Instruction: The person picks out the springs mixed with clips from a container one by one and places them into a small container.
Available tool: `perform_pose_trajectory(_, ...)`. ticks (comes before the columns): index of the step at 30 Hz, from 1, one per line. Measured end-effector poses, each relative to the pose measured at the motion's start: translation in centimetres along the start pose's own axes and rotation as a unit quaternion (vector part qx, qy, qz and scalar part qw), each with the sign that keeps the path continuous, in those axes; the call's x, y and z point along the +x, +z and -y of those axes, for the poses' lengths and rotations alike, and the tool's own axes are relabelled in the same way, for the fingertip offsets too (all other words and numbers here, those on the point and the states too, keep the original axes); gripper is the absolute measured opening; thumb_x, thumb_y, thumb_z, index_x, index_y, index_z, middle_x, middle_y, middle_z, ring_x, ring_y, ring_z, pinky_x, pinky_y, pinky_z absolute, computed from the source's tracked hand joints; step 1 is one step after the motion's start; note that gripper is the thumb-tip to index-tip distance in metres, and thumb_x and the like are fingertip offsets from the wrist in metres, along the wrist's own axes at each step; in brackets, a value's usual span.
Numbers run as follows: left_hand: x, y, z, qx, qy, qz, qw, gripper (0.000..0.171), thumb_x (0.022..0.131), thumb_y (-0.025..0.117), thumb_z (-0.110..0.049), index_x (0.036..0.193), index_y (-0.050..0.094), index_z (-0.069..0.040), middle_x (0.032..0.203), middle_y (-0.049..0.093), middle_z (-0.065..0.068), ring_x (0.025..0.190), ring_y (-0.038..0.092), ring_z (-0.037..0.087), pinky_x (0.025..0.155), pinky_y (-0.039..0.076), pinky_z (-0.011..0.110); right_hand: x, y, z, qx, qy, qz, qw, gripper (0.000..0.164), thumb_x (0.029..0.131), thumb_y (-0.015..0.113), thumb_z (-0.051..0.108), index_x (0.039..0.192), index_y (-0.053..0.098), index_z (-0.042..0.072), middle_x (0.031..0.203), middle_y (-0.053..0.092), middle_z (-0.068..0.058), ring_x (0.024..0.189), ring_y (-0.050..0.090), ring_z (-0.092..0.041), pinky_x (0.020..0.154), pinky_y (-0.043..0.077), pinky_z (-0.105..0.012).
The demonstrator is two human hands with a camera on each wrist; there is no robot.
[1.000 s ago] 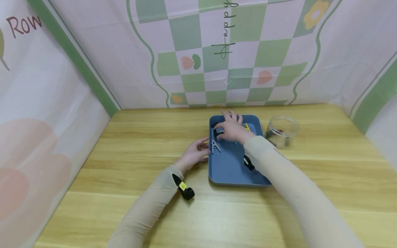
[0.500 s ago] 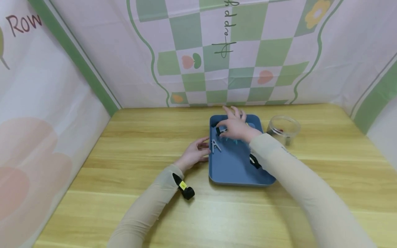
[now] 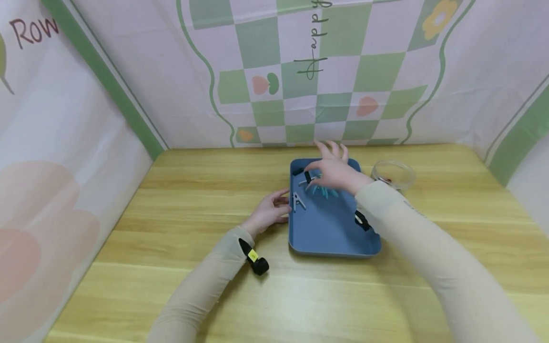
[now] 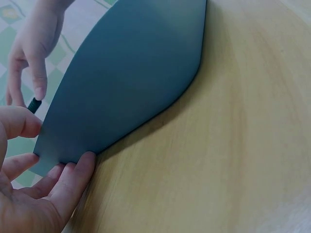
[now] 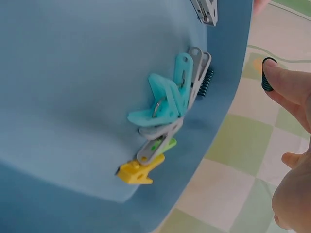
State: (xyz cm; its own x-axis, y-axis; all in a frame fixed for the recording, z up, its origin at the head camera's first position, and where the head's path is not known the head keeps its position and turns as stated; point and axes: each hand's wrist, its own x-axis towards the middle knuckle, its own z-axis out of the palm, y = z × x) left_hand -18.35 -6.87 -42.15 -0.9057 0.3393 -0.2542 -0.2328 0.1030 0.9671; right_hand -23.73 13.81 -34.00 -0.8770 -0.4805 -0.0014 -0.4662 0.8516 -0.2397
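My right hand [image 3: 339,174] is above the far end of a blue tray [image 3: 330,233], pinching a small black spring [image 5: 266,80] between thumb and forefinger. The other fingers stay spread. Another black coil [image 5: 206,82] lies inside along the tray wall. Near it are teal clothespins [image 5: 167,97], a yellow clothespin [image 5: 138,172] and grey clothespins, one grey clothespin [image 3: 298,202] apart near the left wall. My left hand [image 3: 269,212] touches the tray's left outer wall with loosely bent fingers, seen close in the left wrist view.
A round clear jar [image 3: 393,175] stands right of the tray, partly behind the right forearm, with small items inside. A black wrist camera [image 3: 259,266] is strapped to the left sleeve. The wooden table [image 3: 193,190] meets a patterned cloth backdrop [image 3: 296,114].
My right hand has lifted the black spring and moved right and away from me, uncovering the teal clothespins. The left hand and tray stay in place.
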Motion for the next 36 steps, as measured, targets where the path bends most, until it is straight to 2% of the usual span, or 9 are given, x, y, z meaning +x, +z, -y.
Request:
perform_pose_trajectory(12,0.0,-0.1,0.0,0.009,-0.001,-0.002,1.0000,0.059,0.092,0.054,0.000,0.147,0.035,-0.012,0.135,0.047,0.019,0.118,0.054,0.030,0.086,0.057,0.035,-0.9,-2.1,-0.2,-0.013,-0.008,-0.017,1.000,0.036,0.082,0.074,0.027,0.115,0.069,0.016,0.156,0.007,-0.022,0.138,-0.003,-0.048,0.106,-0.004,-0.068)
perform_pose_trajectory(26,0.2,-0.2,0.2,0.014,0.001,0.002,0.9999,0.060,0.091,0.055,0.001,0.146,0.036,-0.014,0.135,0.048,0.018,0.118,0.054,0.029,0.086,0.057,0.034,-2.9,-3.4,-1.3,0.010,-0.012,-0.047,0.999,0.036,0.082,0.073,0.024,0.116,0.068,0.013,0.156,0.005,-0.021,0.138,-0.004,-0.048,0.104,-0.006,-0.068)
perform_pose_trajectory(36,0.3,-0.2,0.3,0.015,-0.002,-0.001,0.9999,0.060,0.091,0.055,0.001,0.146,0.036,-0.014,0.135,0.048,0.018,0.117,0.054,0.029,0.085,0.057,0.034,-4.3,-3.6,-2.1,0.027,-0.024,-0.073,0.997,0.031,0.078,0.075,0.022,0.106,0.070,0.012,0.156,0.009,-0.020,0.138,-0.002,-0.048,0.104,-0.007,-0.068)
